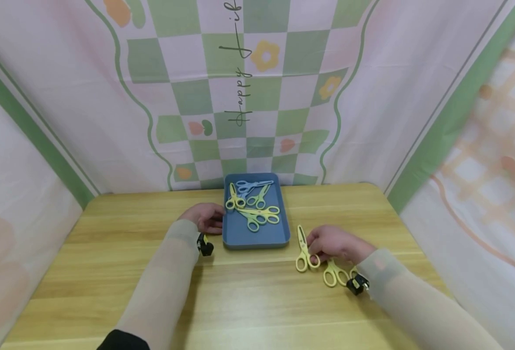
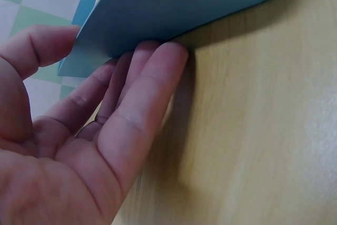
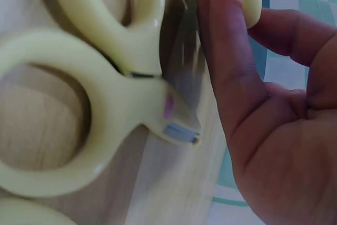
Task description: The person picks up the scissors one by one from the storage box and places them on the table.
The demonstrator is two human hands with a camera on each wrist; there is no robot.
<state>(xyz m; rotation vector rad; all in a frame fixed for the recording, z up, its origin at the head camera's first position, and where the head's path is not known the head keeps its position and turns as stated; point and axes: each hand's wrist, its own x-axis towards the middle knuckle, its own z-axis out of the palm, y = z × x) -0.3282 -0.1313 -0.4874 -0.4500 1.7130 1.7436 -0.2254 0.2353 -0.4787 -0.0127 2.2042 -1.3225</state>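
The left hand grasps the left wall of the blue tray, thumb at the rim and fingers against the outer side, probably so that the tray does not slide. Right of the tray, the right hand pinches yellow scissors by a handle ring; the tip points away from the person, perhaps because the ring is easiest to take. More yellow scissors lie farther right of the tray, on the table. Inside it, blue scissors, green scissors and others overlap, seemingly without order.
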